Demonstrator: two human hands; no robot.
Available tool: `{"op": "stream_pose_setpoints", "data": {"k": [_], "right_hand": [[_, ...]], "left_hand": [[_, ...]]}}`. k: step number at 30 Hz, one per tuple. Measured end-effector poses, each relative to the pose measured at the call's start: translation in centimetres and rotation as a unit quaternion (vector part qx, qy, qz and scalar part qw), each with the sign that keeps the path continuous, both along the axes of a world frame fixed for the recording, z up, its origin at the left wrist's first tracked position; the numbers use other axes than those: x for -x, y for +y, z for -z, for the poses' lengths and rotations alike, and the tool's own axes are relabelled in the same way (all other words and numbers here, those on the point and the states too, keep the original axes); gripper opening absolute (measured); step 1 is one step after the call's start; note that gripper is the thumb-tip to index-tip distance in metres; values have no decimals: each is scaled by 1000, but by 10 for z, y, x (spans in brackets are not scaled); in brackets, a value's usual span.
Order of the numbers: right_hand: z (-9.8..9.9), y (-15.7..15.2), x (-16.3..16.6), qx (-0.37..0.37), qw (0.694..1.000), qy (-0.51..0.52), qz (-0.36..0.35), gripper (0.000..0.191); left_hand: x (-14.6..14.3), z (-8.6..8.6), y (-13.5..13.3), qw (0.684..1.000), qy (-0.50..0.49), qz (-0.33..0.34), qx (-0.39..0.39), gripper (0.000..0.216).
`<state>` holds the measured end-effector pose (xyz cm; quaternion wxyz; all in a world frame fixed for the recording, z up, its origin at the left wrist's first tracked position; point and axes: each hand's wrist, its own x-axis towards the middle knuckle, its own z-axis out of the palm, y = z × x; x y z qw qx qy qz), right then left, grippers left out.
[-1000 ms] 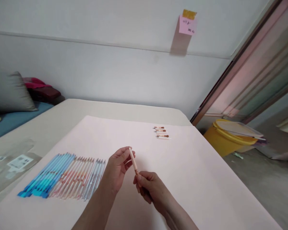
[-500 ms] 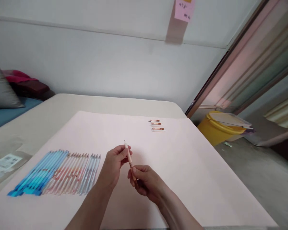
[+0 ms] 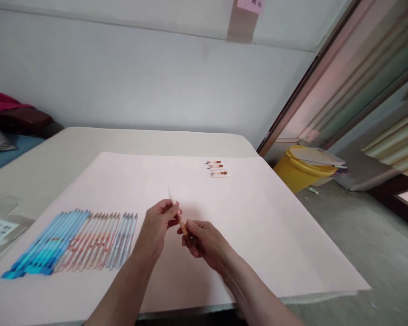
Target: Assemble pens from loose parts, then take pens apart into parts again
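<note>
Above the middle of the pink sheet (image 3: 258, 253), a slim pen (image 3: 172, 195) is held between both hands, its white tip end pointing up and away. My left hand (image 3: 160, 222) is closed in a pinch around the pen's middle. Lower down, my right hand (image 3: 204, 242) is closed on the brown end of the same pen. To the left lie side by side several blue pens (image 3: 59, 240), several clear pens with reddish marks (image 3: 93, 242), and a few grey ones (image 3: 124, 240). Pen parts with brown caps (image 3: 218, 173) lie in rows farther back.
A clear plastic bag with a white label (image 3: 0, 231) lies at the left. Beyond the table's right side, a yellow bin (image 3: 294, 174) stands on the floor. The table (image 3: 177, 140) meets a white wall (image 3: 149, 81) at the back.
My left hand has slid down the pen, closer to the right hand, and more of the white tip shows. The whole view has shifted slightly.
</note>
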<state>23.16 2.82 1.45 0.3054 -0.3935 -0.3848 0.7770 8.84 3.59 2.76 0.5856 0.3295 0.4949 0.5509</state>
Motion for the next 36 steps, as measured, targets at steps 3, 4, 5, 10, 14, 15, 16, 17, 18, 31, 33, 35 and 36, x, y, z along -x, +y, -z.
{"op": "stream_pose_setpoints", "data": {"k": [3,4,5,10,14,15,16,17,18,31,33,35,36], "right_hand": [[1,0,-1,3,1000,10,22,38],[1,1,-1,1,1000,11,30,37],[0,1,-1,-1,999,11,37,35],[-3,3,-3,-15,999,-10,46,19],[-5,3,-5,-65,995,-61,47,15],[-5,3,-5,-75,994,-68,47,14],[-5,3,-4,-80,993,-71,45,13],[-4,3,-4,-82,993,-72,43,13],[-3,3,-3,-82,993,-73,40,14],[-3,5,4,-127,979,-145,69,5],[1,4,7,-126,981,-136,57,8],[5,4,10,-126,981,-138,52,9],[7,3,12,-125,980,-142,52,10]], "left_hand": [[3,0,2,999,2,-37,6,23],[3,1,2,999,1,-51,8,23],[4,2,2,998,-2,-65,8,23],[7,3,4,995,-31,-98,6,28],[9,3,5,994,-40,-101,4,30],[9,4,6,994,-40,-98,5,30],[9,4,6,995,-38,-96,6,30],[10,4,6,995,-37,-95,7,30],[10,5,6,995,-36,-93,8,30],[1,0,-1,999,32,-3,27,28],[-2,1,-1,999,39,15,35,27],[-4,2,0,996,68,7,51,28],[-5,2,0,993,101,-17,60,31]]}}
